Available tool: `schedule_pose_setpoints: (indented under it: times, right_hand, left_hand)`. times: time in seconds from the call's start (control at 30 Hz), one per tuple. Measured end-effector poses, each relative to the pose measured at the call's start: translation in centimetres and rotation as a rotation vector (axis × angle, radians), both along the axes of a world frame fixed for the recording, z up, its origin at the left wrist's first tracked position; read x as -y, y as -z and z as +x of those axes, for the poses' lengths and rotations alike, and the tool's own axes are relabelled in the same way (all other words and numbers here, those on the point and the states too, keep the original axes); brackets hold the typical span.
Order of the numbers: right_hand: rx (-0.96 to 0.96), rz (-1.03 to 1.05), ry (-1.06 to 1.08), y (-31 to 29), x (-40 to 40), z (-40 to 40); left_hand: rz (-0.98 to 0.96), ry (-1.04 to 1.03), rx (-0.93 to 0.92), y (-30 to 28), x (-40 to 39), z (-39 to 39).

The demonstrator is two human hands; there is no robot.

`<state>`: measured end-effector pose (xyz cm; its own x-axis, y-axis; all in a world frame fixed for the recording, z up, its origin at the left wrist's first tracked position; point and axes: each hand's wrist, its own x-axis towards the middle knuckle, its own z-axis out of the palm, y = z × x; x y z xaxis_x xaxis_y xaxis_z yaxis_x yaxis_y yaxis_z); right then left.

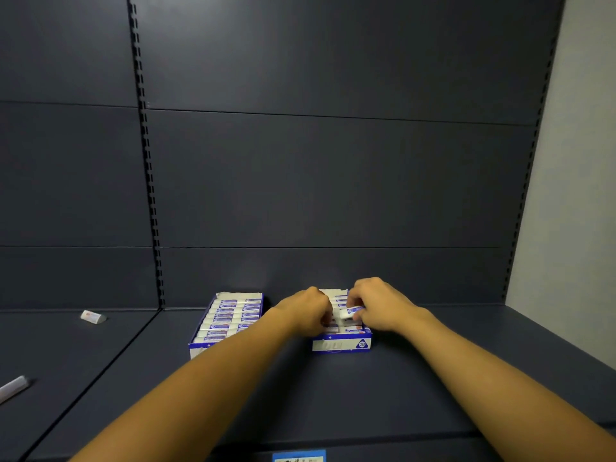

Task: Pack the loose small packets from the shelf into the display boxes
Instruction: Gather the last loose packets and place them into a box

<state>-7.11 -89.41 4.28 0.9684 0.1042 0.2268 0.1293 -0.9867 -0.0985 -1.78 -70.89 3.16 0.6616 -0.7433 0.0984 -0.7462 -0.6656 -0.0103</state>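
A dark shelf (333, 395) with a slotted back panel (333, 178) fills the view, and two blue-and-white display boxes are seen standing on it against the back. The left box (226, 320) appears packed with rows of small packets, while the right box (343, 343) is largely covered by both hands. A small white-and-blue packet (350, 311) is pinched in the curled fingers of the right hand (380, 306) just above the right box. The left hand (308, 311) is curled over the box's near-left part, but whether anything is gripped by it cannot be told. One loose packet (93, 316) is left lying far to the left on the shelf, and a pale tube-like item (13, 388) is seen at the left edge. The held packet would best be turned to match the rows, lowered into a free gap and pressed level while the box is steadied. On the right box's front, "2B" (362, 344) can be read; other print is too blurred.
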Motion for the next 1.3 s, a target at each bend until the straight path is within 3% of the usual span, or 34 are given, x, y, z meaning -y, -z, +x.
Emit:
schedule_pose_setpoints:
  times: [0.83, 1.3]
  right_hand:
    - [-0.039, -0.178, 0.005, 1.9, -0.6, 0.6]
    - [0.017, -0.117, -0.107, -0.9, -3.2, -0.2]
  left_hand:
    - [-0.062, -0.125, 0.117, -1.1, -2.1, -1.4]
    - [0.002, -0.312, 0.15, -2.3, -8.5, -4.4]
